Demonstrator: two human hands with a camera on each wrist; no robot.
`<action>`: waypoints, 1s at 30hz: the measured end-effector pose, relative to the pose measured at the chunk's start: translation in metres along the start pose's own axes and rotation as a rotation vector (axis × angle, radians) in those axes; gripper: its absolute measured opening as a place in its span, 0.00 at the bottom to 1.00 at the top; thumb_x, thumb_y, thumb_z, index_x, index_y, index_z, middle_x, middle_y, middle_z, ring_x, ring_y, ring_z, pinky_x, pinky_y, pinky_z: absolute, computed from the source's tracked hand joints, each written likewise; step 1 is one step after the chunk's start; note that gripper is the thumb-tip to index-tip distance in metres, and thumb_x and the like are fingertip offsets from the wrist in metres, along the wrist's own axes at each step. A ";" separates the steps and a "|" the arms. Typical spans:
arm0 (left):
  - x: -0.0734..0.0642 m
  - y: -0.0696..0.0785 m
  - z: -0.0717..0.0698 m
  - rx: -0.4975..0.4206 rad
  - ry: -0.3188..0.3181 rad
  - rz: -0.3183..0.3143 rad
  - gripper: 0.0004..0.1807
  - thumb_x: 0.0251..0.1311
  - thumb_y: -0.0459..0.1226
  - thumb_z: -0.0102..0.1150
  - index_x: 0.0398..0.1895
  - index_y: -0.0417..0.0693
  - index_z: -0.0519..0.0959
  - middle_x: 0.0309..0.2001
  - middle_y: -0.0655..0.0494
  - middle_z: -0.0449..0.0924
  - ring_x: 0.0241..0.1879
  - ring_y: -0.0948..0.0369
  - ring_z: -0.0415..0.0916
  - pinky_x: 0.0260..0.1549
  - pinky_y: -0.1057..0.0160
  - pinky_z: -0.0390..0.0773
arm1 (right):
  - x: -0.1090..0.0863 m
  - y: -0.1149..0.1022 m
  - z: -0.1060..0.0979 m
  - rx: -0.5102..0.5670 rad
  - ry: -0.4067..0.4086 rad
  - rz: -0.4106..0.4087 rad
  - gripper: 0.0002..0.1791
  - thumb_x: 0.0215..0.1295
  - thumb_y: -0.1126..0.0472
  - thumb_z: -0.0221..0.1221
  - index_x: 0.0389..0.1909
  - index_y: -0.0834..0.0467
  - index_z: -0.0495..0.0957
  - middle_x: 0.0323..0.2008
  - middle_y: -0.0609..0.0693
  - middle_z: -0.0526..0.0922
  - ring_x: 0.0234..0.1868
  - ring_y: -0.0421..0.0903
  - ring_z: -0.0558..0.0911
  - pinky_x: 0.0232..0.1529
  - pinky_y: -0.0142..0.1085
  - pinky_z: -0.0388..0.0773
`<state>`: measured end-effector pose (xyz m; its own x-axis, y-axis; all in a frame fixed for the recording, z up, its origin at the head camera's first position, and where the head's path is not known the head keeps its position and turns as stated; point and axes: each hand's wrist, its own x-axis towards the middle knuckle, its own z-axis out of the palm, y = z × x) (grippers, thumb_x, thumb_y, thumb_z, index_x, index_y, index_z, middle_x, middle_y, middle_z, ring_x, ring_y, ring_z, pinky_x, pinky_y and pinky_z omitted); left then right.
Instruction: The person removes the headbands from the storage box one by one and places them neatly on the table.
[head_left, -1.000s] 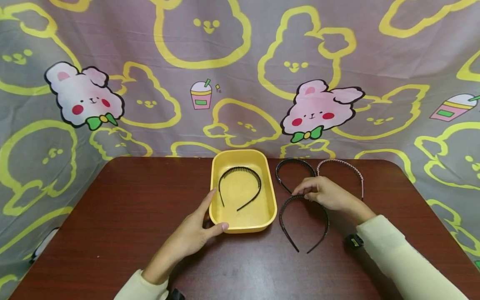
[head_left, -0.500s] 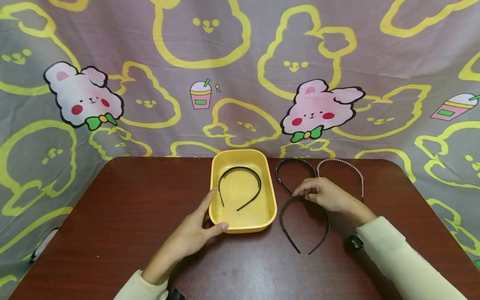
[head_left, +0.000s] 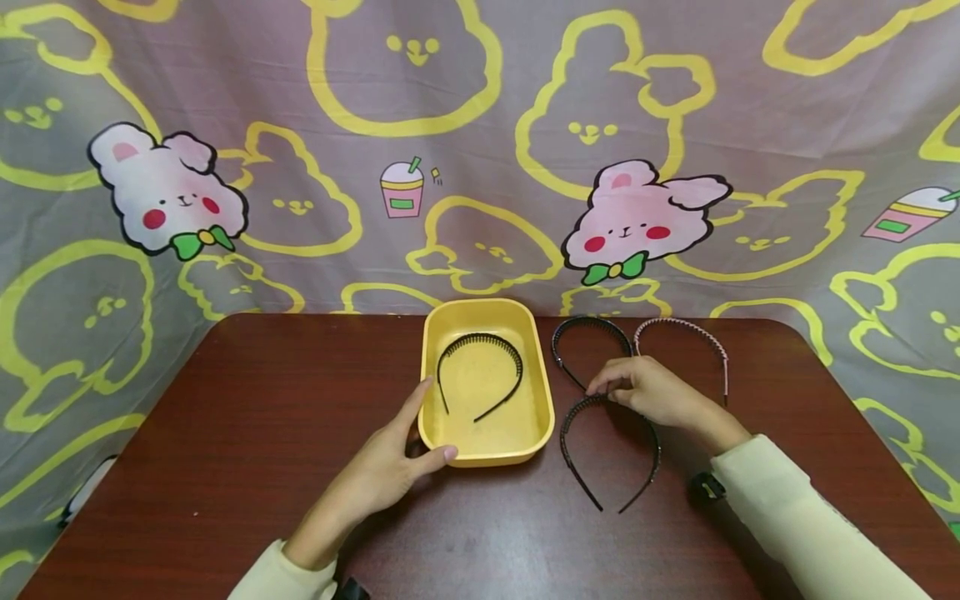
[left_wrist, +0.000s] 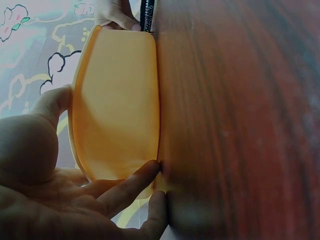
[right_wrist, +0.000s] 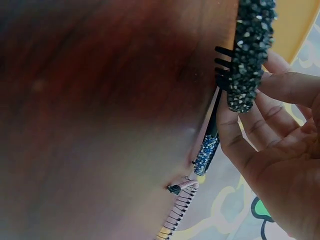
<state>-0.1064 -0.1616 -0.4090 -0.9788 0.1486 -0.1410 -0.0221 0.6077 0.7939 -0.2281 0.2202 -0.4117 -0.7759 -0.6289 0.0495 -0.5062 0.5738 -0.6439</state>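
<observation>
My left hand [head_left: 375, 471] holds a yellow plastic basin [head_left: 487, 442] at its near left corner, thumb at the rim and fingers along the outer side, as the left wrist view shows. Inside the basin lies a thin black toothed headband [head_left: 480, 338]. To the right of it, my right hand [head_left: 663, 396] pinches the top of another black headband [head_left: 564, 437], its two ends pointing toward me. Close up in the right wrist view, this headband [right_wrist: 252, 45] is covered with dark glittering stones and has comb teeth on its inner side.
Behind the right hand lie a black headband with bluish stones [head_left: 592, 320] and a pink wrapped headband [head_left: 686, 327]. Everything stands on a dark red-brown wooden table [head_left: 262, 400]. A rabbit-patterned cloth [head_left: 480, 150] hangs right behind the table's far edge.
The right hand and the stone-covered headband have shifted very slightly toward me and to the right. The left hand and the basin have stayed put.
</observation>
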 end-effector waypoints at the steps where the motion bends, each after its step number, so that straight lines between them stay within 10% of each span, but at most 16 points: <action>1: 0.000 0.000 0.000 0.002 0.001 0.001 0.55 0.65 0.52 0.71 0.87 0.66 0.46 0.75 0.38 0.70 0.72 0.45 0.71 0.71 0.36 0.66 | 0.000 0.000 0.000 -0.006 0.002 0.000 0.21 0.62 0.81 0.57 0.39 0.55 0.90 0.39 0.46 0.88 0.40 0.39 0.81 0.42 0.29 0.78; 30: 0.001 -0.002 0.000 0.013 0.000 0.011 0.55 0.65 0.54 0.71 0.87 0.66 0.45 0.78 0.38 0.64 0.75 0.42 0.67 0.72 0.34 0.64 | 0.003 -0.001 0.005 -0.061 0.019 -0.048 0.20 0.60 0.82 0.58 0.37 0.56 0.89 0.35 0.47 0.86 0.36 0.38 0.78 0.39 0.30 0.76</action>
<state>-0.1071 -0.1630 -0.4106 -0.9789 0.1557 -0.1325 -0.0085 0.6163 0.7875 -0.2279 0.2150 -0.4148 -0.7570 -0.6467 0.0936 -0.5643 0.5748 -0.5926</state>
